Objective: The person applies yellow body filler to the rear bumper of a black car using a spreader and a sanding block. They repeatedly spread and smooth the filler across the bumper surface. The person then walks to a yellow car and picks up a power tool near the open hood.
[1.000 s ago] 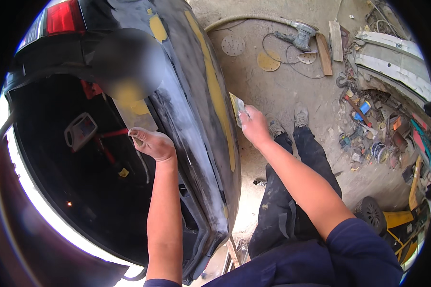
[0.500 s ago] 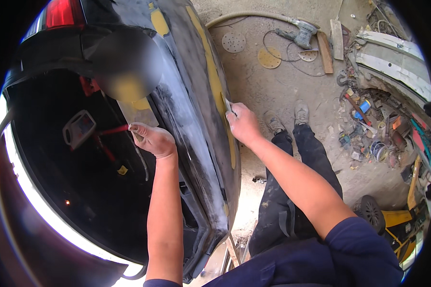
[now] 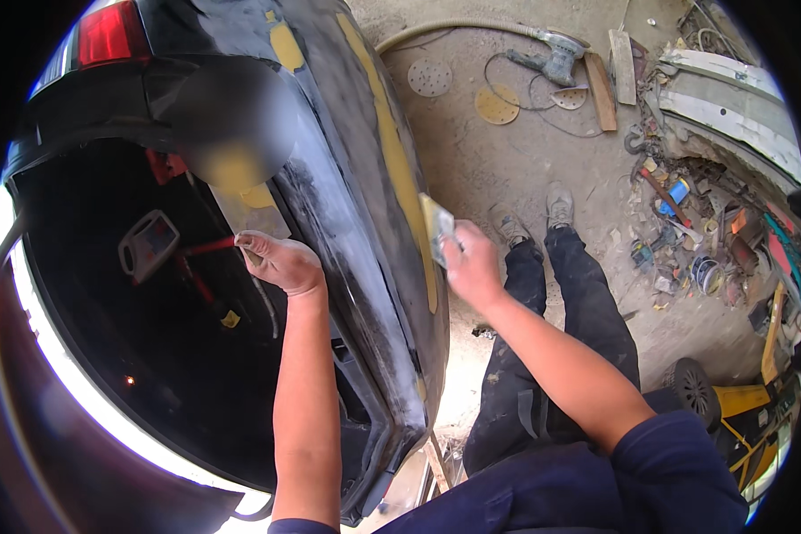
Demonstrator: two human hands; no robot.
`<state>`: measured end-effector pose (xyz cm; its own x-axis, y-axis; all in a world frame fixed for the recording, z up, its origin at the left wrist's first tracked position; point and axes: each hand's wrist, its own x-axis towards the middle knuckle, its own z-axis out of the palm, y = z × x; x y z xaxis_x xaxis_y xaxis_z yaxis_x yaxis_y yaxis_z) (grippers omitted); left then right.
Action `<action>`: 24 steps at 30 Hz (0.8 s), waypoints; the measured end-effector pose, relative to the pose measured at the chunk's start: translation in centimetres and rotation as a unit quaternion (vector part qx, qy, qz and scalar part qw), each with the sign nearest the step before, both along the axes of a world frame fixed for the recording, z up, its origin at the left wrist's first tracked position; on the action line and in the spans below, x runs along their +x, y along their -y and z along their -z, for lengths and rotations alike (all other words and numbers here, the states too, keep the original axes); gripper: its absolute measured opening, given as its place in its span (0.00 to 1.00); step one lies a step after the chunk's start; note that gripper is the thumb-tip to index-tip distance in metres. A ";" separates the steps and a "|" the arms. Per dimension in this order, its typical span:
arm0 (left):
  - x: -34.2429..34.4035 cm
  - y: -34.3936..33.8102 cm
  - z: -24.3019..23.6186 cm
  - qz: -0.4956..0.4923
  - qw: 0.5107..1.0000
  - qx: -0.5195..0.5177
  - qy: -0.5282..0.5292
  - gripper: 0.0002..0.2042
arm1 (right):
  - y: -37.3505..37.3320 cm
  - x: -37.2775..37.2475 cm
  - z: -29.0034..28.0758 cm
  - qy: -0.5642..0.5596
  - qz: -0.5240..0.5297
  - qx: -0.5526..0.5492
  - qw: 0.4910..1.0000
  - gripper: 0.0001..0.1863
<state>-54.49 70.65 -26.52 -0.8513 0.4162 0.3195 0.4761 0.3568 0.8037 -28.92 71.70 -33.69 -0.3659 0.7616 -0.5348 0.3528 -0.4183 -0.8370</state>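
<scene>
My left hand (image 3: pixel 283 264) grips the near end of a flat, pale mixing board (image 3: pixel 267 221) with yellow body filler on it; a blur hides the board's far end. In my right hand (image 3: pixel 476 267) is a putty spreader (image 3: pixel 438 230), its flat blade smeared with filler and tilted. The blade stands just off the outer edge of a sanded grey and black car panel (image 3: pixel 365 191). A long strip of yellow filler (image 3: pixel 390 147) runs along this panel, beside the spreader.
A red tail light (image 3: pixel 111 34) is at the far left. On the dusty floor lie a sander (image 3: pixel 556 60) with a hose, sanding discs (image 3: pixel 497 105) and wood strips (image 3: pixel 601 93). Scrap, a blue can (image 3: pixel 674 198) and a pale car part (image 3: pixel 730 111) lie to the right.
My right hand has drawn the spreader away from the panel toward me and to the right, turning its blade into view. My left hand with the board has barely moved.
</scene>
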 end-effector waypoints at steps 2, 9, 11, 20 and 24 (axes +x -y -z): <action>0.0 0.1 -0.1 -0.001 1.000 -0.004 -0.002 0.35 | 0.3 0.1 2.6 0.097 -0.042 -0.045 0.993 0.15; -0.1 0.0 0.2 0.001 1.000 0.021 0.000 0.33 | 1.5 -1.9 6.6 0.082 -0.042 -0.110 0.990 0.18; 0.0 0.0 0.1 0.000 1.000 0.023 0.010 0.33 | 1.4 -2.5 6.5 0.072 -0.038 -0.131 0.988 0.18; 0.1 -0.1 0.1 -0.002 1.000 0.010 0.000 0.34 | 2.3 -3.1 1.2 0.067 -0.059 -0.030 0.996 0.21; 0.0 -0.1 -0.1 0.004 1.000 0.002 0.001 0.34 | 2.9 -3.1 -2.4 0.036 -0.040 -0.006 0.999 0.22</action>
<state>-54.46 70.77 -26.39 -0.8490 0.4212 0.3190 0.4767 0.3503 0.8063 -32.00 68.83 -31.29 -0.3859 0.7245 -0.5712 0.4440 -0.3969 -0.8033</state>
